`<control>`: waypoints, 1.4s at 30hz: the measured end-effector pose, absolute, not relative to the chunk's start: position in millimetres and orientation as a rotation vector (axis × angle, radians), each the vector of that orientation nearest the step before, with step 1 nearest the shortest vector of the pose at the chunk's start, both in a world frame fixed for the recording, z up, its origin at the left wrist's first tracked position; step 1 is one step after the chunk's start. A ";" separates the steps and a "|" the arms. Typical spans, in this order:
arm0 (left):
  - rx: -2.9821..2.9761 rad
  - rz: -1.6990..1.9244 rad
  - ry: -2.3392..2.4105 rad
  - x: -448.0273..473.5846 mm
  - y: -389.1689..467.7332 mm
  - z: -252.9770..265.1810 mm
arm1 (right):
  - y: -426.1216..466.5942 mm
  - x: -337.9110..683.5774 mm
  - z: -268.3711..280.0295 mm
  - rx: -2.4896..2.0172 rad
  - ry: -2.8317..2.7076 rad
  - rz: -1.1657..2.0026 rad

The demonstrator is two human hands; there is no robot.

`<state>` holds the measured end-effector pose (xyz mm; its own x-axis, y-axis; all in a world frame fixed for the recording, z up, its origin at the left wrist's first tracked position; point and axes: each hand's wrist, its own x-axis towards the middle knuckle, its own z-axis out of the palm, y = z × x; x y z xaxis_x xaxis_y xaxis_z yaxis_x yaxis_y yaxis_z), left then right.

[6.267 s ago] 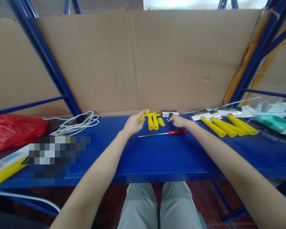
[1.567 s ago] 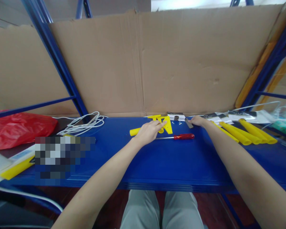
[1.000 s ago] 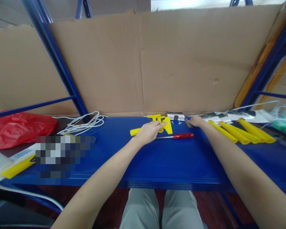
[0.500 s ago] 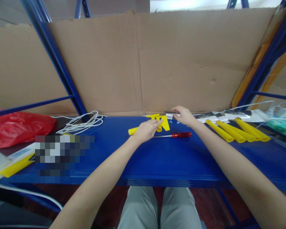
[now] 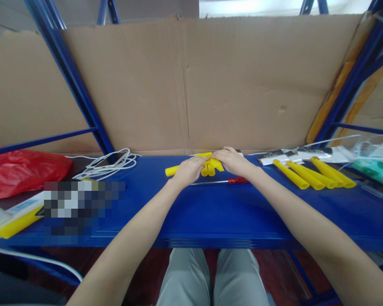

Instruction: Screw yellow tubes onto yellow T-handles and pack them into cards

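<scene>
My left hand (image 5: 189, 169) is closed around a yellow plastic piece (image 5: 216, 164) with a flat blade-like part, above the blue shelf. A yellow tube end (image 5: 171, 171) sticks out to the left of this hand; whether it belongs to the same piece is hidden. Two short round yellow ends (image 5: 208, 171) show between the hands. With bent fingers, my right hand (image 5: 232, 161) meets the flat part from the right; its fingertips are partly hidden. Just in front lies a screwdriver (image 5: 238, 180) with a red handle, partly covered by my right wrist.
Several yellow tubes (image 5: 309, 178) lie on the right of the blue shelf (image 5: 210, 212), before black-and-white packets (image 5: 271, 157). Coiled white cable (image 5: 115, 163) and a red plastic bag (image 5: 25, 172) are on the left. Cardboard (image 5: 242, 85) walls off the back.
My right hand has moved left and down from the back of the shelf to the yellow piece at my left hand. The flat yellow part has tilted.
</scene>
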<state>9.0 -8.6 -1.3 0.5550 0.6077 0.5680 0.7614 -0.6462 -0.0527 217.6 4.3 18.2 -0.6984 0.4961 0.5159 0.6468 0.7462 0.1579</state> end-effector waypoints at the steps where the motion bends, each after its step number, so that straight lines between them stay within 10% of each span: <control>1: -2.496 -0.745 -1.140 8.7 -8.6 -0.8 | 4.3 217.5 18.6 -0.870 -2.494 -0.414; 18: -2.226 -0.714 -1.722 -12.9 8.0 -7.2 | 35.3 214.6 2.7 -1.669 -1.349 0.982; 42: -2.273 -0.895 -1.785 -10.1 10.2 -5.2 | 48.9 213.4 -6.2 -1.829 -1.591 0.750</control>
<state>-10.1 10.2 -5.2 0.1316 0.8492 0.5114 0.9179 -0.2992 0.2607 213.4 48.9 -6.2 0.1239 0.9918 -0.0324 0.6560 -0.1063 -0.7473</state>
